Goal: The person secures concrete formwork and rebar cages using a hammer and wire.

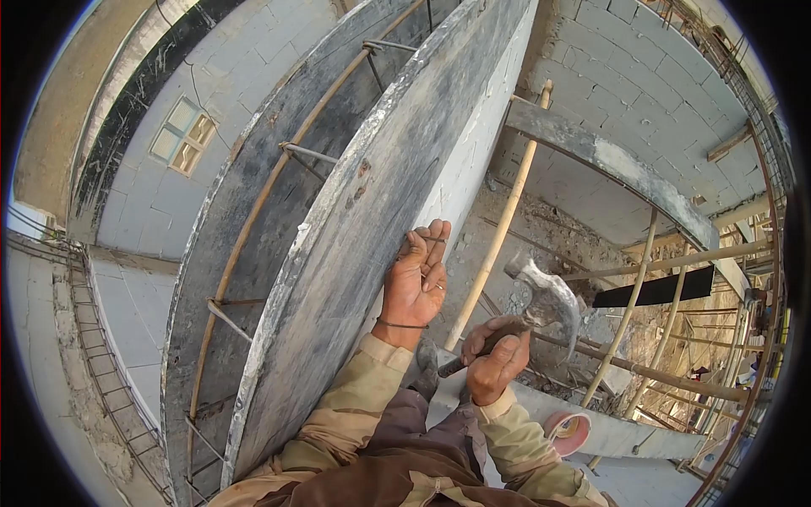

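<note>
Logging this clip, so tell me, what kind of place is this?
Most likely a building site: bare block walls, cement-crusted formwork boards and pole scaffolding. The right hand grips a claw hammer.

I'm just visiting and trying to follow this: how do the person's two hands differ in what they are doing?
The left hand is raised against the edge of the grey formwork board, fingers pinched on what looks like a small nail; the right hand sits lower, away from the board. The left hand pinches with its fingertips, while the right hand's grip is a closed fist around the handle of a claw hammer. Both come out of tan sleeves.
</note>
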Action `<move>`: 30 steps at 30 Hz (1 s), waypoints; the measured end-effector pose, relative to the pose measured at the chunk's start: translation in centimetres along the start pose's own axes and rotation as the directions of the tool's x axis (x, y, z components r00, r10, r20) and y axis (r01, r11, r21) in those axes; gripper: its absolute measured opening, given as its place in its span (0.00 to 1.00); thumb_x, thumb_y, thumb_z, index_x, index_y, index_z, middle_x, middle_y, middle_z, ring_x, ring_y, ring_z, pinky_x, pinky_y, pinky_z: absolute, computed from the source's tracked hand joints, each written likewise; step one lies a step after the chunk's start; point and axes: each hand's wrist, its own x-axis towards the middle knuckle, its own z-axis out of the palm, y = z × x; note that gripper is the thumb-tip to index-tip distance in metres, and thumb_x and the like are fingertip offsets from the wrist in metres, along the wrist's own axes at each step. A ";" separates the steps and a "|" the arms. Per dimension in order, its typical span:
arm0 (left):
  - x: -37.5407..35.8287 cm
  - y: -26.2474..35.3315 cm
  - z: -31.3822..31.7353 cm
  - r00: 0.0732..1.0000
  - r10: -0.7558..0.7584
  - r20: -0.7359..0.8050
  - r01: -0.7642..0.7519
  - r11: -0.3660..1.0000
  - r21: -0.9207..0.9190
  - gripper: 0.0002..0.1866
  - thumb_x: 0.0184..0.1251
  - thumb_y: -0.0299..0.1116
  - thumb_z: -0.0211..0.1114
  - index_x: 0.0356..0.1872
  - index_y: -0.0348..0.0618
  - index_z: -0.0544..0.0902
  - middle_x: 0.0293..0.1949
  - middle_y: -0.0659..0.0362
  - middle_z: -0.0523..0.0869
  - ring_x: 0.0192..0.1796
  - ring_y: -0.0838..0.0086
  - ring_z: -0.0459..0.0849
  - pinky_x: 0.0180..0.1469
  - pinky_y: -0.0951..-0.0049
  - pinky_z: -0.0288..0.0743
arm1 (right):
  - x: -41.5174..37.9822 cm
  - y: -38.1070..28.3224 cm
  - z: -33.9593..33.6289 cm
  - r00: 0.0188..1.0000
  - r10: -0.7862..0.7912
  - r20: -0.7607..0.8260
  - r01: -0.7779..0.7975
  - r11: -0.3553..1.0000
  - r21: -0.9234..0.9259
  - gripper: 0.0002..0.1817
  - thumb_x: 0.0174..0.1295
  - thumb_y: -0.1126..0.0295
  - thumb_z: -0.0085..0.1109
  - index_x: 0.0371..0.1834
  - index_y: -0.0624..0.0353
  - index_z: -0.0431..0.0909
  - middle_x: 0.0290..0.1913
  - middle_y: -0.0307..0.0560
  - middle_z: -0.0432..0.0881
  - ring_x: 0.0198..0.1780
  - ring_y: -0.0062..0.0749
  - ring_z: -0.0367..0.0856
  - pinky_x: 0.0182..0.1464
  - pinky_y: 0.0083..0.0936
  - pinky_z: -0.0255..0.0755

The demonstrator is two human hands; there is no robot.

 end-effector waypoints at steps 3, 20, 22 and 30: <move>0.1 0.1 0.0 0.999 -0.038 0.004 0.038 0.997 0.063 0.13 0.80 0.41 0.55 0.50 0.43 0.78 0.61 0.58 0.82 0.75 0.74 0.68 0.22 0.88 0.65 | 2.4 1.4 -1.9 0.932 0.205 0.299 -0.072 0.914 -0.400 0.25 0.78 0.46 0.41 0.44 0.63 0.67 0.21 0.43 0.70 0.17 0.21 0.66 0.19 0.19 0.62; 0.1 0.0 -0.1 0.999 -0.036 0.000 0.035 0.995 -0.090 0.11 0.78 0.40 0.57 0.51 0.46 0.78 0.65 0.61 0.81 0.75 0.76 0.69 0.20 0.86 0.65 | 1.6 0.4 -0.1 0.997 0.019 0.072 -0.022 0.999 0.033 0.22 0.80 0.50 0.40 0.42 0.61 0.66 0.21 0.40 0.67 0.16 0.18 0.60 0.18 0.19 0.58; 0.0 -0.1 -0.3 1.000 -0.016 0.017 0.017 0.999 -0.034 0.13 0.78 0.42 0.57 0.53 0.45 0.77 0.66 0.59 0.79 0.76 0.74 0.68 0.21 0.86 0.65 | 2.5 1.4 -1.6 0.969 0.152 0.194 -0.127 0.983 -0.136 0.23 0.80 0.49 0.40 0.43 0.61 0.65 0.21 0.40 0.66 0.16 0.18 0.60 0.18 0.19 0.58; -0.4 0.1 0.8 0.998 -0.013 0.056 0.013 1.000 -0.011 0.19 0.78 0.37 0.56 0.65 0.47 0.74 0.72 0.61 0.73 0.77 0.75 0.65 0.22 0.88 0.66 | 1.5 2.0 -0.4 0.998 -0.031 0.060 0.034 0.998 -0.055 0.20 0.78 0.54 0.47 0.34 0.60 0.67 0.21 0.38 0.72 0.17 0.25 0.69 0.19 0.24 0.58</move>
